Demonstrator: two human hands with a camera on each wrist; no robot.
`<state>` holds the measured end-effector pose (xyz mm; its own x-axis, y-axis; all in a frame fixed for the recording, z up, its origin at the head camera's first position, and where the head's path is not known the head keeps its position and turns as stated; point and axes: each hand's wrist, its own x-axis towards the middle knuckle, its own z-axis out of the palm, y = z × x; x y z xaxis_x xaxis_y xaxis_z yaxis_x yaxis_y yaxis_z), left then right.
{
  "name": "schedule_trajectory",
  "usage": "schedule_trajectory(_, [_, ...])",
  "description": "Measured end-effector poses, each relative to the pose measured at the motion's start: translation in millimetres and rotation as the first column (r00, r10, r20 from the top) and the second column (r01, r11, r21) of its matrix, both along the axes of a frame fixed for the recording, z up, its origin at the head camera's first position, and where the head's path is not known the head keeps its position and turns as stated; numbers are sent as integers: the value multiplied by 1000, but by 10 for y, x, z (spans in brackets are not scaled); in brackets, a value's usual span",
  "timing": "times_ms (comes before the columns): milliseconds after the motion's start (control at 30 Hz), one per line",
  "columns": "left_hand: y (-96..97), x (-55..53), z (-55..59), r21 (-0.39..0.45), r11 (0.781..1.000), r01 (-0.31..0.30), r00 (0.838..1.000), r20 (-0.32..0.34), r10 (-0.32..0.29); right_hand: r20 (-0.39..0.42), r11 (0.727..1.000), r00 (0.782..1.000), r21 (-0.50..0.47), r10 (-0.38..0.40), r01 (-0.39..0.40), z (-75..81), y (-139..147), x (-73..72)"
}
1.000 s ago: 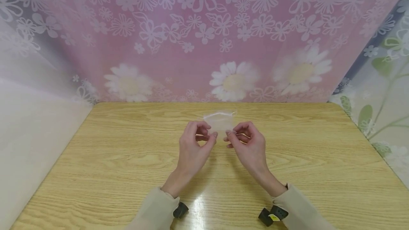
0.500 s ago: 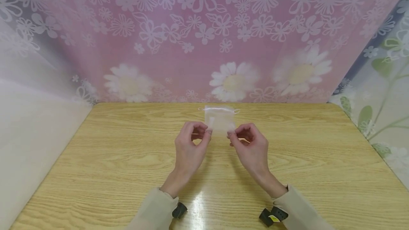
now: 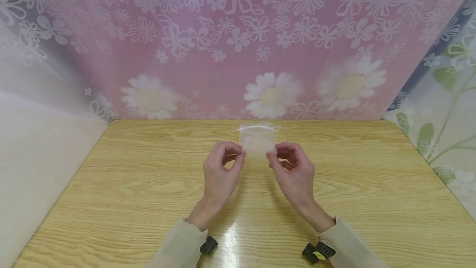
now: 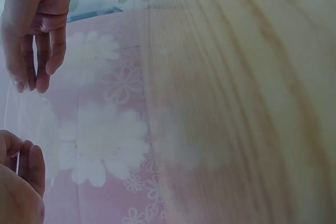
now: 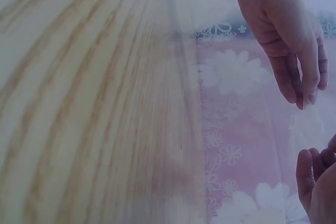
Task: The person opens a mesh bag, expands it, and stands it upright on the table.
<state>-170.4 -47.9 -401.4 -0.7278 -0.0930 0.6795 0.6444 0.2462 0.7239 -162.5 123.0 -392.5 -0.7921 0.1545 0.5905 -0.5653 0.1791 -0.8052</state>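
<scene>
I saw the small translucent white drawstring pouch (image 3: 257, 140) held above the light wooden counter (image 3: 148, 185), toward 12 o'clock. Left hand (image 3: 221, 171) fingers pinched its left edge; right hand (image 3: 293, 171) fingers pinched its right edge.

small pouch (image 3: 257, 141) above table (image 3: 111, 185), between left hand (image 3: 222, 168) and right hand (image 3: 293, 171), curtain (image 3: 238, 44) behind
</scene>
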Motion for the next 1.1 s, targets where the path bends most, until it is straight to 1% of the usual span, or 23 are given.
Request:
schedule_trajectory(67, [-3,2,1,-13,1000,0,1000,-29,0,0,1000,1000,-19,5,-5,-1,3,-3])
schedule_trajectory(200, [3,7,10,-37,999,-5,998,-60,3,-6,1000,1000,-17,-25,25,-6,5,-5])
schedule_trajectory(300, [10,3,13,-41,999,-23,997,-72,20,-8,999,999,-3,-53,53,-6,5,2])
schedule_trajectory(467, [15,0,9,-57,997,-55,993,-106,49,7,997,997,12,-78,78,-1,2,16])
schedule_trajectory(633, [19,11,5,-97,994,-47,991,-126,34,9,993,994,57,-108,108,-18,9,13])
schedule_trajectory(733, [23,16,6,-119,992,-38,992,-125,23,11,992,995,80,-98,96,-22,13,12])
schedule_trajectory(800, [28,20,4,-124,992,-28,994,-109,14,26,992,996,97,-87,85,-23,18,14])
schedule_trajectory(867, [35,23,1,-118,993,-6,997,-77,-3,44,990,996,118,-77,72,-24,24,17])
schedule_trajectory(933, [39,33,3,-99,995,26,999,-23,-28,63,988,995,141,-73,64,-29,28,19])
schedule_trajectory(1000, [41,41,8,-75,996,53,998,35,-51,70,984,995,167,-75,62,-34,29,19])
schedule_trajectory(1100, [40,54,23,-48,996,70,993,98,-66,83,978,993,197,-80,62,-36,30,19])
